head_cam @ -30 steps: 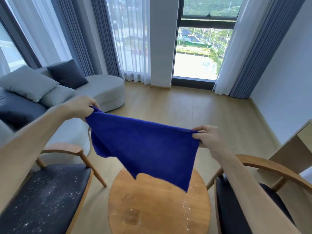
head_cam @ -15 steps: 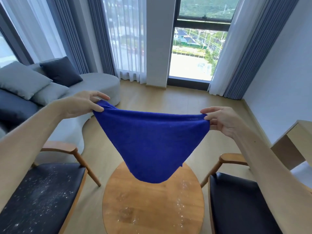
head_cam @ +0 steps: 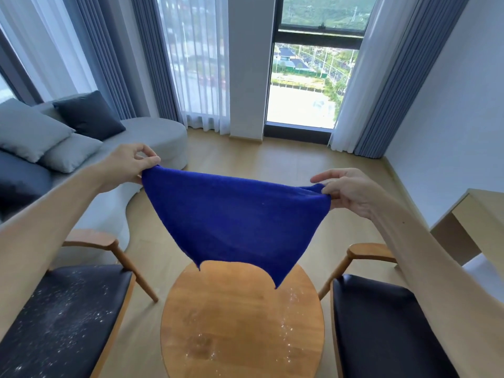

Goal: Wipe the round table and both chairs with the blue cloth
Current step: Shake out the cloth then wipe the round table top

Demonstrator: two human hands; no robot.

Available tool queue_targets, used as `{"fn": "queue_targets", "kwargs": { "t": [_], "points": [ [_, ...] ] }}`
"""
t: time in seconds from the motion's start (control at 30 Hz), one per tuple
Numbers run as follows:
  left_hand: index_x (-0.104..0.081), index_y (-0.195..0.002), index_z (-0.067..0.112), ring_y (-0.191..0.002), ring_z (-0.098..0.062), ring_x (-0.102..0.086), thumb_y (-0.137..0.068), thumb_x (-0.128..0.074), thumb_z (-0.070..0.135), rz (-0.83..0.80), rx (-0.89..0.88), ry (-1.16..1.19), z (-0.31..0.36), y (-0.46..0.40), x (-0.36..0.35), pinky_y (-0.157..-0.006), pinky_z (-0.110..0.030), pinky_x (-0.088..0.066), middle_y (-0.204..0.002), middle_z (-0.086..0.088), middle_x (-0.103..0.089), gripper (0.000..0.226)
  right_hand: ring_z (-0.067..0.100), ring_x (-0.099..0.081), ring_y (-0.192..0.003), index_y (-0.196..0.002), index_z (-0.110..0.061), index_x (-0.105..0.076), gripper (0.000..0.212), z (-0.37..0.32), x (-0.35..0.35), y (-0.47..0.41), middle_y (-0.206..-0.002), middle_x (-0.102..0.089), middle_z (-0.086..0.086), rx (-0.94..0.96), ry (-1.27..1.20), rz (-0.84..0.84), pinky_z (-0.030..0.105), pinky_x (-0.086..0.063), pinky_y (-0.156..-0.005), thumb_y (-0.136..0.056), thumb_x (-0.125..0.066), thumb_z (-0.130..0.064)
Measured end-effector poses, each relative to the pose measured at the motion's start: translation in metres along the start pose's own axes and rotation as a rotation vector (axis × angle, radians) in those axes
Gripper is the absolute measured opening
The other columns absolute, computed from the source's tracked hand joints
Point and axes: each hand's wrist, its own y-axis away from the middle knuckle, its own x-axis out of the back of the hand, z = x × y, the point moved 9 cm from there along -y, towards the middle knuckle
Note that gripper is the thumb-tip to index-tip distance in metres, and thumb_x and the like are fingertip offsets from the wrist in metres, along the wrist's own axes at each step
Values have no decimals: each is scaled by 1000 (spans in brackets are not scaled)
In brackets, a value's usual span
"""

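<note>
The blue cloth [head_cam: 234,219] hangs spread in the air above the far edge of the round wooden table [head_cam: 240,323]. My left hand [head_cam: 128,165] pinches its left corner and my right hand [head_cam: 346,192] pinches its right corner. Wet spots and white specks lie on the table top. The left chair [head_cam: 60,317] has a dark seat dusted with white specks. The right chair [head_cam: 381,328] has a dark seat that looks clean; my right forearm covers part of it.
A grey sofa [head_cam: 152,135] with cushions stands at the left. A pale wooden desk [head_cam: 463,214] is at the right by the wall. Curtains and a tall window [head_cam: 305,85] fill the far side, with bare wooden floor between.
Both hands have pulled apart and levelled, stretching the cloth wider. The cloth's lower edge now hangs as two points over the table's far edge.
</note>
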Motion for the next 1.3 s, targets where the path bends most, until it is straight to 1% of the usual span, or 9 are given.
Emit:
{"fn": "queue_targets", "kwargs": {
  "t": [0.13,0.23,0.37,0.53,0.63,0.77,1.0,1.13,1.3],
  "points": [
    [-55,-99,3,-81,-28,-59,-96,-55,19,9,13,34,-7,0,1,-53,-20,-57,-95,-27,-62,16,27,-68,-87,-90,-4,-66,21,-3,10,-5,-96,-67,16,12,-31,107,32,-60,-63,-84,-51,10],
    [-56,-93,8,-80,-27,-60,-94,-58,20,-15,35,101,-13,2,0,-55,-20,-57,-92,-23,-63,12,28,-67,-92,-96,-5,-64,19,-3,7,-8,-99,-67,16,27,18,84,34,-59,-67,-84,-58,7],
    [-60,-104,15,-90,-23,-65,-88,-63,5,-173,43,115,-21,4,-5,-64,-24,-58,-100,-15,-67,19,23,-66,-89,-97,-11,-61,26,-8,6,-12,-99,-65,12,90,137,106,24,-56,-57,-83,-59,11],
    [-62,-102,19,-87,-19,-67,-88,-65,10,-142,-22,74,-19,9,3,-66,-22,-53,-95,-10,-71,17,16,-59,-79,-94,-12,-64,16,-23,12,-21,-92,-65,8,204,454,216,24,-46,-58,-87,-58,2],
    [-61,-99,19,-82,-16,-68,-89,-64,14,-106,-47,47,-14,11,6,-58,-17,-53,-90,-10,-71,11,18,-63,-79,-96,-17,-60,14,-33,10,-23,-87,-67,5,271,614,277,27,-49,-63,-91,-54,-6],
    [-61,-96,14,-76,-16,-68,-88,-65,12,-76,-69,77,-10,14,14,-55,-13,-53,-88,-14,-71,9,17,-66,-73,-102,-18,-55,12,-32,15,-27,-86,-66,6,232,395,297,26,-51,-59,-93,-54,-10],
    [-54,-97,13,-73,-12,-72,-87,-66,21,-65,-25,109,-16,13,23,-52,-18,-54,-79,-9,-73,18,22,-66,-86,-95,-12,-64,9,-20,5,-32,-90,-69,9,32,89,164,32,-54,-68,-95,-55,-12],
    [-52,-98,14,-77,-16,-73,-86,-66,26,-77,2,119,-24,13,26,-54,-21,-56,-78,-8,-74,22,18,-63,-91,-100,-12,-65,18,-24,-5,-30,-97,-67,5,95,223,53,28,-53,-69,-83,-68,-5],
    [-57,-99,17,-80,-16,-72,-84,-68,24,-114,-45,127,-19,17,23,-60,-19,-56,-78,-7,-73,20,12,-57,-82,-97,-11,-70,19,-39,-11,-28,-92,-67,3,304,520,127,24,-44,-66,-87,-59,1]
  ]
}}
